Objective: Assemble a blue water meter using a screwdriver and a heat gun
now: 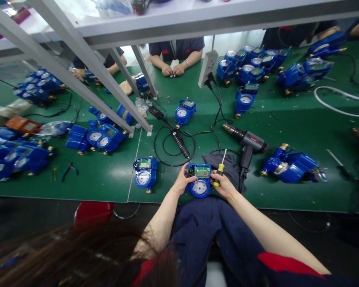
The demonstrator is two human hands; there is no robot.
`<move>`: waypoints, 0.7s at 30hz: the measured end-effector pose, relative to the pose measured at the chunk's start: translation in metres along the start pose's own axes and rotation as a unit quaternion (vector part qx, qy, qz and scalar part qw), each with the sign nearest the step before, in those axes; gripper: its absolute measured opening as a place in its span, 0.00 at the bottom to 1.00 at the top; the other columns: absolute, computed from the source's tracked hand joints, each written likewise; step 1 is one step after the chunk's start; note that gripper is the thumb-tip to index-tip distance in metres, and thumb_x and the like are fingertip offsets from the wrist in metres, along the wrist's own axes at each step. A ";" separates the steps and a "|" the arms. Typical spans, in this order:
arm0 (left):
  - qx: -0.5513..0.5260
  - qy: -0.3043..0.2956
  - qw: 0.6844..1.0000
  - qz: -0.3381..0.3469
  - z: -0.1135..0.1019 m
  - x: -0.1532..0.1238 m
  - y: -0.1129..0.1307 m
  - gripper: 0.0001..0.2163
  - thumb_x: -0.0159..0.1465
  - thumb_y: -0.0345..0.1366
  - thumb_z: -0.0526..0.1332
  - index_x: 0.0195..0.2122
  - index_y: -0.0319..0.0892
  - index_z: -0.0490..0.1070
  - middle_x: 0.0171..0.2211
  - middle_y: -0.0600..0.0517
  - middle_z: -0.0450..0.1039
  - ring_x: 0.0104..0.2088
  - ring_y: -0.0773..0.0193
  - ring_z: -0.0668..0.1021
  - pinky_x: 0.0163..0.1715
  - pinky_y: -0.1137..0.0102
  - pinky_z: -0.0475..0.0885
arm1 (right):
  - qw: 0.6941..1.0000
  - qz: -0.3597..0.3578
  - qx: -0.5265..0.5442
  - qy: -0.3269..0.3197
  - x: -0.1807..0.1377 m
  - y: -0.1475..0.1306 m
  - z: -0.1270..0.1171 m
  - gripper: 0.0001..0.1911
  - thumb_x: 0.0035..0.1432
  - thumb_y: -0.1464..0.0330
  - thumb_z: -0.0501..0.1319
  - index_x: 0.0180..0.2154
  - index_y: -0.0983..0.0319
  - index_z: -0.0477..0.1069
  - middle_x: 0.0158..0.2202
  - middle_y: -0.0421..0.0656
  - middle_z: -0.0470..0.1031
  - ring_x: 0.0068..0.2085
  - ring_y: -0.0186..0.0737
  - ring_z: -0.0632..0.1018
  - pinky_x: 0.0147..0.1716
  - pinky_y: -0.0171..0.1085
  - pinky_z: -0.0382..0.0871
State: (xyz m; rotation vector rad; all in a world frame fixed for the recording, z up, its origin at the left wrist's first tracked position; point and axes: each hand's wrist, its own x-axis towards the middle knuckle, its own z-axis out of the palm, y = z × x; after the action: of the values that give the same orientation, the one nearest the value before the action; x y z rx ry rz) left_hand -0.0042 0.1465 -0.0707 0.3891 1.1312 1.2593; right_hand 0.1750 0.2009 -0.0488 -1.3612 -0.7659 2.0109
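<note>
A blue water meter [199, 180] with a green display and a round dial rests at the near edge of the green table [287, 119]. My left hand [184, 180] is closed around its left side, fingers near thin wires. My right hand [224, 184] grips a yellow-and-black screwdriver [219, 173] beside the meter's right side, shaft pointing up and away. A second blue meter [145, 172] lies just left of my left hand, untouched.
A black heat gun [245, 142] and a grey cloth [227, 165] lie right of my hands, an electric tool with coiled cable [179, 143] behind. Several blue meters are spread around. Pliers [69, 170] lie at left. Other people's hands [173, 69] work across the table. Metal struts [107, 95] slant overhead.
</note>
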 end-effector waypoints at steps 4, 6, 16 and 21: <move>0.035 -0.006 0.999 0.007 -0.001 -0.001 0.000 0.41 0.42 0.31 0.70 0.57 0.44 0.51 0.50 0.45 0.65 0.47 0.60 0.71 0.51 0.61 0.62 | 1.000 -0.013 0.002 -0.013 -0.005 -0.002 0.000 0.10 0.58 0.64 0.56 0.34 0.66 0.65 0.29 0.39 0.66 0.28 0.29 0.69 0.27 0.32 0.66; 0.064 -0.007 0.998 0.013 -0.001 -0.001 0.001 0.43 0.42 0.32 0.70 0.58 0.44 0.49 0.51 0.45 0.63 0.48 0.59 0.70 0.52 0.61 0.61 | 1.000 -0.021 0.009 -0.021 -0.007 -0.003 0.002 0.08 0.57 0.66 0.57 0.32 0.66 0.64 0.29 0.38 0.65 0.29 0.29 0.68 0.28 0.32 0.66; 0.309 0.036 0.950 0.027 -0.006 -0.010 0.024 0.42 0.36 0.40 0.72 0.53 0.43 0.58 0.49 0.44 0.58 0.51 0.52 0.65 0.53 0.59 0.57 | 0.997 -0.057 -0.010 -0.059 -0.016 -0.010 0.017 0.09 0.49 0.68 0.61 0.28 0.64 0.61 0.32 0.38 0.65 0.28 0.29 0.66 0.29 0.32 0.62; 0.437 0.032 0.898 0.033 -0.013 -0.001 0.052 0.37 0.25 0.41 0.74 0.41 0.42 0.69 0.44 0.45 0.62 0.51 0.46 0.63 0.53 0.58 0.55 | 0.994 -0.064 -0.045 -0.071 -0.009 -0.012 0.037 0.10 0.50 0.67 0.61 0.26 0.65 0.60 0.35 0.41 0.67 0.33 0.31 0.68 0.35 0.35 0.65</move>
State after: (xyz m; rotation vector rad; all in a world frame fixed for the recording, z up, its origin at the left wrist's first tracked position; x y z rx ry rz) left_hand -0.0436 0.1584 -0.0356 1.0656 1.7223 0.7503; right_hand 0.1446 0.1976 -0.0231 -1.1962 -0.9927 2.0081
